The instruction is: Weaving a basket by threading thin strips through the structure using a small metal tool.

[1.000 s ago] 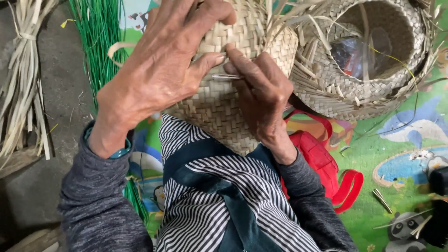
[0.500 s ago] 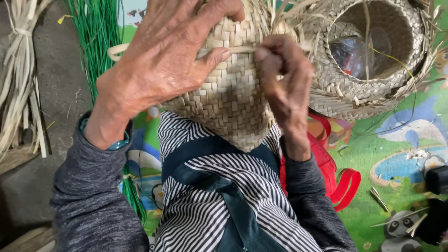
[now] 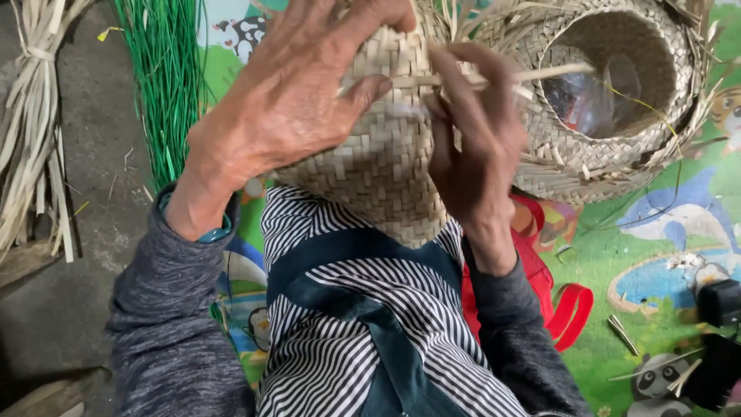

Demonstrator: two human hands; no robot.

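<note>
Beyond my right hand [image 3: 471, 147] sits a round woven basket [image 3: 617, 162] with loose straw ends bristling from its rim; inside it lies a crumpled clear plastic bag [image 3: 590, 100] with something dark and reddish in it that I cannot make out. Between my two hands I hold a half-woven straw piece [image 3: 386, 177], its rounded end pointing down toward my striped apron [image 3: 363, 324]. My left hand [image 3: 301, 108] is spread wide over its left side, fingers curled over the top and thumb pressed flat on the weave. My right hand pinches a flat straw strip [image 3: 494, 77] that runs across the weave and sticks out to the right. Left of my left hand lie green stalks [image 3: 166, 85] and, farther out, a tied bundle of dry straw [image 3: 35, 131].
</note>
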